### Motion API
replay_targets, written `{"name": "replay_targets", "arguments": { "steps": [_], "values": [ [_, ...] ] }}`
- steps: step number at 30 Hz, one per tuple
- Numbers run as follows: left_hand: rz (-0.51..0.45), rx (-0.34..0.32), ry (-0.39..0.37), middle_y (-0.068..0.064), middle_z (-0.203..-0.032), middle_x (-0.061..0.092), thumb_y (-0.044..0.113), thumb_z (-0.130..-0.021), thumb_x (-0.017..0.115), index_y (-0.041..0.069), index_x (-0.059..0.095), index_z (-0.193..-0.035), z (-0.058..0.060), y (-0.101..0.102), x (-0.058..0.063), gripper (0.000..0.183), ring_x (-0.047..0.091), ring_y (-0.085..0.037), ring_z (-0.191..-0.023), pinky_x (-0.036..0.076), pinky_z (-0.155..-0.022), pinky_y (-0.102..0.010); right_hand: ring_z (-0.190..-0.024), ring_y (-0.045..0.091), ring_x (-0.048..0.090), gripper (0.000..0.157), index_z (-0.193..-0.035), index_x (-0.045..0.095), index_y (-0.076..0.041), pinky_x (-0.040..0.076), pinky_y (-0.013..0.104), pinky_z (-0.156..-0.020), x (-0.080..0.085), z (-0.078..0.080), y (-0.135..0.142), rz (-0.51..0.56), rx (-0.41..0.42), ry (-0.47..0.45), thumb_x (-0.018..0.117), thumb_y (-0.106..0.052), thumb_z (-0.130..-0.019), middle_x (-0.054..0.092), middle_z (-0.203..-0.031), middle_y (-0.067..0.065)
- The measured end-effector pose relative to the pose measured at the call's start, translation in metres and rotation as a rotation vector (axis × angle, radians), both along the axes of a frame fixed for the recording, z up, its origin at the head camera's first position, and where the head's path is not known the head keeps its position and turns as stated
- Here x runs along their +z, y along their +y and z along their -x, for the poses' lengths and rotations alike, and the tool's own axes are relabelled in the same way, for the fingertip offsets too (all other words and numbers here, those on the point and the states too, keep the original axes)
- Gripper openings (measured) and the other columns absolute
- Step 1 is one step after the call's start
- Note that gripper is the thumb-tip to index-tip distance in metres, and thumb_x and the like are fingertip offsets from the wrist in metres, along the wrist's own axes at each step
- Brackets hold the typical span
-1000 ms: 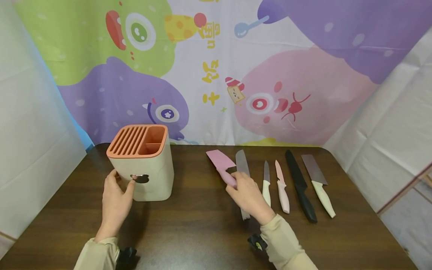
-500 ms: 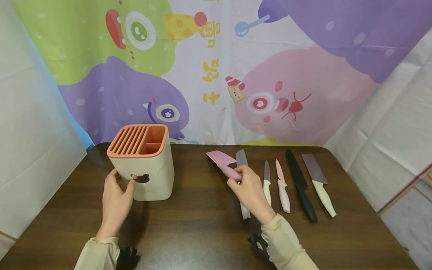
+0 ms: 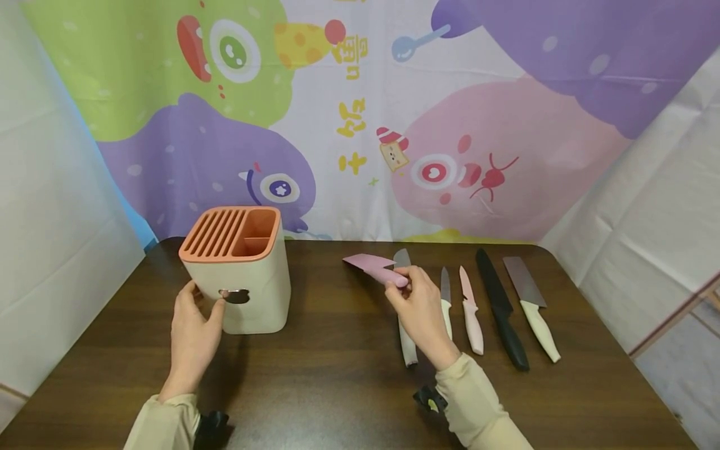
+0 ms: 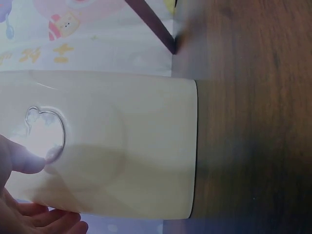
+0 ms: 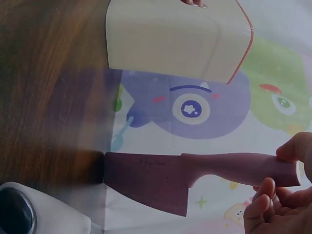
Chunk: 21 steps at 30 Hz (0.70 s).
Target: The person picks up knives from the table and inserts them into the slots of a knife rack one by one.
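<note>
My left hand point(image 3: 195, 337) holds the lower left side of a cream knife block point(image 3: 255, 306), thumb on the front near a shiny emblem point(image 3: 235, 296) and fingers along the side. The block has an orange slotted top point(image 3: 216, 232) with two larger compartments. My right hand point(image 3: 420, 312) pinches the handle end of a pink cleaver point(image 3: 368, 262); its handle is raised and its blade points left. In the right wrist view the whole cleaver point(image 5: 151, 180) shows between thumb and fingers. Under the right hand lies a grey-bladed knife point(image 3: 407, 344), partly hidden.
Right of that hand, several knives lie in a row: a small white-handled one point(image 3: 445, 284), a small pink one point(image 3: 471, 319), a long black one point(image 3: 499, 306) and a white-handled cleaver point(image 3: 537, 319). A printed cloth point(image 3: 360, 206) hangs behind the wooden table point(image 3: 315, 387).
My right hand has lifted the pink cleaver's handle and shifted slightly right, tilting the blade. The left hand and the knife block have stayed in place.
</note>
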State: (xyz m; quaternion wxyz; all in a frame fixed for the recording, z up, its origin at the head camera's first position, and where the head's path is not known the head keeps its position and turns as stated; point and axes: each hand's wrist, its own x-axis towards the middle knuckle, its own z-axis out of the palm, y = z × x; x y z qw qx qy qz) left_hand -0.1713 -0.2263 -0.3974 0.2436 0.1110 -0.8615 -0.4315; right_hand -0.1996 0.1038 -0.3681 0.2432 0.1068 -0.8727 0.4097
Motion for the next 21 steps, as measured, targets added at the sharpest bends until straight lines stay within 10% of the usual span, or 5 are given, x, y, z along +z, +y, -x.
{"name": "replay_targets", "arguments": {
  "steps": [21],
  "values": [
    [0.011, -0.003, -0.003, -0.024, -0.127, 0.040, 0.017, -0.090, 0.049, -0.002, 0.028, -0.136, 0.000, -0.001, -0.001, 0.054, 0.042, -0.038, -0.114, 0.035, -0.092, -0.052, -0.079, 0.015, 0.067, 0.025, -0.105, 0.065, -0.006, 0.054, 0.024, -0.068, 0.001, 0.017, 0.000, 0.144, 0.089, 0.198, 0.064, -0.020, -0.085, 0.067, -0.097, 0.009]
  ]
}}
